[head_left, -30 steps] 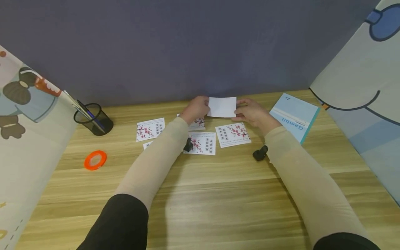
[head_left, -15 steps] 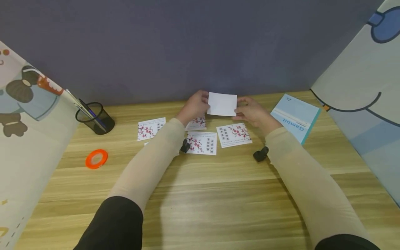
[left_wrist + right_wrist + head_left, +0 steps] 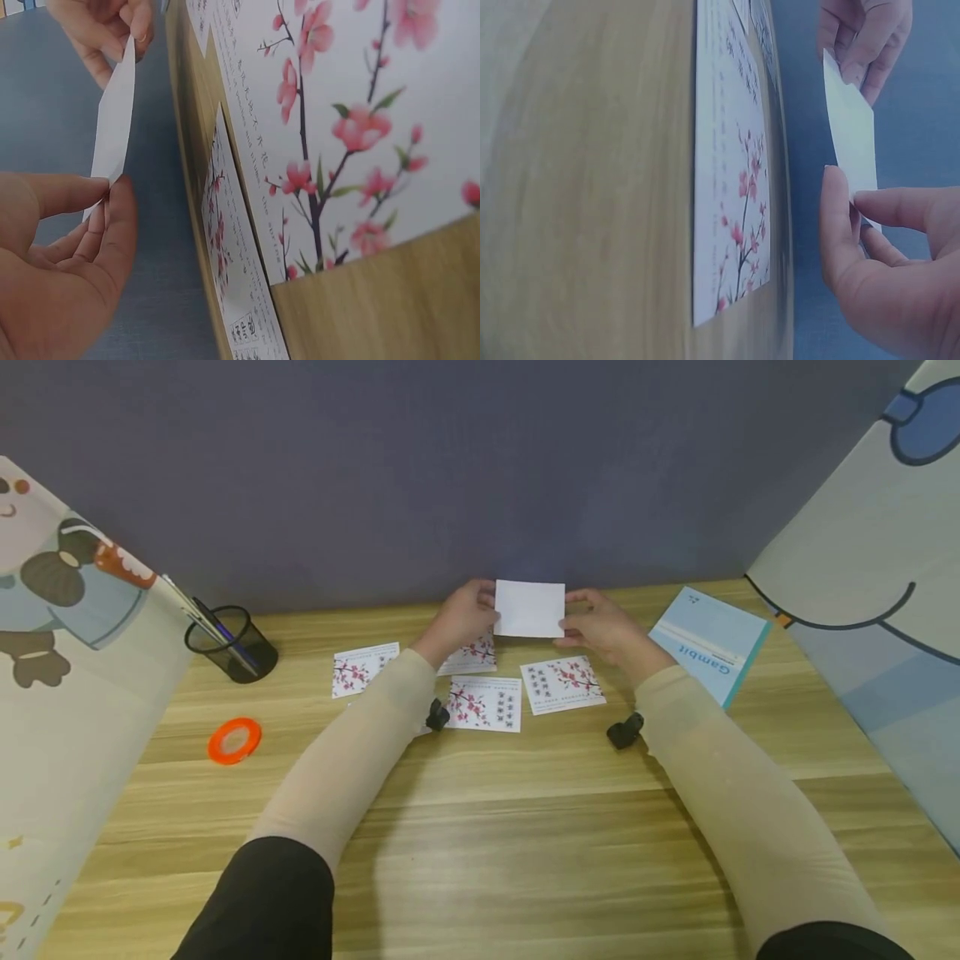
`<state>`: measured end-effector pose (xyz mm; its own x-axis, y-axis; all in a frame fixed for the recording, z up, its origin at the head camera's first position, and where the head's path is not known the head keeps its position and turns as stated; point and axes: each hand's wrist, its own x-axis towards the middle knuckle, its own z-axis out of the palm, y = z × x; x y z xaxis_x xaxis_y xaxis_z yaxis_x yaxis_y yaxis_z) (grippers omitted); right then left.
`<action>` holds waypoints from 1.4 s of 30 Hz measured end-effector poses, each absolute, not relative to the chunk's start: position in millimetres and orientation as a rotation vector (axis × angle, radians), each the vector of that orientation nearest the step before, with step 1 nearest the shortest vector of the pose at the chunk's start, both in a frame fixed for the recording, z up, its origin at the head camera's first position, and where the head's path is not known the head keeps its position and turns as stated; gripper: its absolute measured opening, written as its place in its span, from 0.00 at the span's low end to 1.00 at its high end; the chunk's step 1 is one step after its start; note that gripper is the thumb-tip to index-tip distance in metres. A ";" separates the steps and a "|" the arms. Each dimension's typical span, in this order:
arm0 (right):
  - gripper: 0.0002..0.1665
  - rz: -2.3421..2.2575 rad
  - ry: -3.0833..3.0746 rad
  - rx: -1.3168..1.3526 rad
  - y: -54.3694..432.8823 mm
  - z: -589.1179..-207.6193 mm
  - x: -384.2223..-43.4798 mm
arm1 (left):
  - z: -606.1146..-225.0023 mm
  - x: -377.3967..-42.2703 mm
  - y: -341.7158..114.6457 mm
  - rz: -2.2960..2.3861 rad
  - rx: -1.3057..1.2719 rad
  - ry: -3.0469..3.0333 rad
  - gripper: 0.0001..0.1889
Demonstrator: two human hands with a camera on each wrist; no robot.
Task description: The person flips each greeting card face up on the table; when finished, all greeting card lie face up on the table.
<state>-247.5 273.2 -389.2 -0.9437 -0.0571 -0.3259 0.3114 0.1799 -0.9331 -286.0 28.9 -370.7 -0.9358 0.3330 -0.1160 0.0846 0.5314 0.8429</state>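
Observation:
Between both hands, over the far part of the table, a card shows its blank white side in the head view. My left hand pinches its left edge, thumb against fingers, as the left wrist view confirms. At the opposite edge, my right hand pinches it too, with the thumb on the near face. Below lie several cards printed with pink blossoms and black characters: a right one, a middle one and a left one. A further card is partly hidden by my left hand.
A black mesh pen holder with pens stands at the back left, an orange tape roll in front of it. A light blue Gambit booklet lies beside my right wrist. A dark panel rises behind the table.
The held card has come up and tilted more upright, then shifted slightly left. My left hand has moved a little left with it; my right hand has barely moved.

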 end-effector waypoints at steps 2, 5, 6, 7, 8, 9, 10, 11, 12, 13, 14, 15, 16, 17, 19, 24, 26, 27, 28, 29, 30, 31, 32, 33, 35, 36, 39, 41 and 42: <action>0.39 -1.820 2.189 0.229 271.4 -387.2 -246.0 | -371.0 -286.1 27.1 1.377 0.358 2.509 0.34; 0.39 -1.809 2.218 0.232 268.5 -385.2 -245.1 | -370.5 -285.6 25.1 1.418 0.362 2.496 0.32; 0.39 -1.805 2.228 0.233 267.6 -384.3 -244.8 | -370.0 -285.1 24.5 1.433 0.366 2.492 0.31; 0.38 -1.796 2.239 0.234 266.8 -383.7 -244.6 | -369.7 -284.7 23.9 1.444 0.369 2.489 0.30; 0.38 -1.793 2.246 0.240 265.9 -383.4 -244.9 | -369.1 -284.1 23.2 1.452 0.371 2.488 0.29; 0.38 -1.791 2.252 0.242 265.1 -383.1 -245.1 | -368.6 -283.5 22.6 1.456 0.377 2.491 0.28; 0.38 -1.790 2.255 0.247 264.3 -382.8 -245.3 | -367.8 -282.8 21.9 1.457 0.380 2.495 0.28; 0.38 -1.789 2.257 0.249 263.8 -382.4 -245.4 | -367.2 -282.0 21.3 1.458 0.385 2.498 0.27; 0.37 -1.787 2.258 0.247 263.5 -382.1 -245.5 | -366.7 -281.2 20.7 1.456 0.390 2.502 0.26; 0.37 -1.785 2.258 0.246 263.5 -382.1 -245.4 | -366.5 -280.6 20.5 1.456 0.396 2.503 0.25; 0.37 -1.784 2.258 0.248 263.4 -382.4 -245.5 | -366.2 -279.7 20.4 1.457 0.404 2.501 0.25; 0.37 -1.781 2.260 0.249 263.4 -382.5 -245.7 | -366.0 -278.8 20.2 1.460 0.412 2.497 0.24; 0.37 -1.781 2.260 0.253 263.4 -382.8 -245.7 | -365.7 -277.7 20.0 1.463 0.420 2.490 0.23; 0.37 -1.775 2.264 0.250 263.4 -382.8 -245.4 | -365.7 -276.7 19.8 1.470 0.429 2.479 0.22; 0.37 -1.770 2.271 0.248 263.4 -383.2 -245.2 | -365.4 -274.7 19.7 1.485 0.450 2.454 0.21; 0.38 -1.753 2.289 0.235 265.3 -383.7 -244.4 | -365.2 -272.1 20.1 1.505 0.513 2.408 0.19; 0.37 -1.756 2.289 0.231 266.2 -383.7 -244.3 | -365.4 -272.2 19.9 1.503 0.545 2.403 0.18; 0.37 -1.762 2.288 0.230 266.7 -383.6 -244.0 | -365.3 -272.3 19.8 1.499 0.560 2.405 0.17; 0.37 -1.769 2.286 0.233 267.1 -383.9 -244.2 | -365.5 -272.6 19.4 1.495 0.577 2.410 0.17; 0.37 -1.784 2.280 0.236 267.3 -384.2 -244.4 | -365.5 -272.8 19.0 1.487 0.589 2.416 0.16; 0.37 -1.805 2.269 0.240 267.4 -384.7 -244.8 | -365.4 -272.9 18.6 1.478 0.604 2.424 0.16; 0.36 -1.828 2.257 0.248 267.2 -385.3 -245.2 | -365.3 -272.9 18.0 1.464 0.615 2.438 0.15; 0.35 -1.843 2.249 0.256 267.2 -385.6 -245.3 | -365.1 -272.9 17.5 1.449 0.623 2.455 0.14; 0.34 -1.857 2.242 0.265 267.3 -386.0 -245.5 | -364.9 -272.8 16.9 1.430 0.627 2.474 0.14; 0.34 -1.883 2.218 0.278 267.7 -386.1 -245.3 | -364.6 -272.5 16.0 1.394 0.635 2.515 0.13; 0.33 -1.895 2.204 0.281 268.0 -386.1 -245.0 | -364.5 -272.3 15.5 1.377 0.637 2.538 0.13; 0.33 -1.915 2.160 0.275 268.7 -385.0 -243.5 | -364.6 -272.0 15.0 1.342 0.642 2.595 0.13; 0.32 -1.919 2.132 0.273 268.7 -384.4 -242.6 | -364.8 -271.6 15.3 1.338 0.646 2.614 0.13; 0.32 -1.916 2.121 0.269 268.5 -384.1 -242.2 | -365.0 -271.4 15.6 1.342 0.650 2.619 0.13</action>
<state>-242.2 268.5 -384.1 -0.9464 -0.0425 -0.3201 0.3141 0.1080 -0.9432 -271.4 15.6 -365.0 -0.8991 0.4303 0.0805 0.3165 0.5121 0.7985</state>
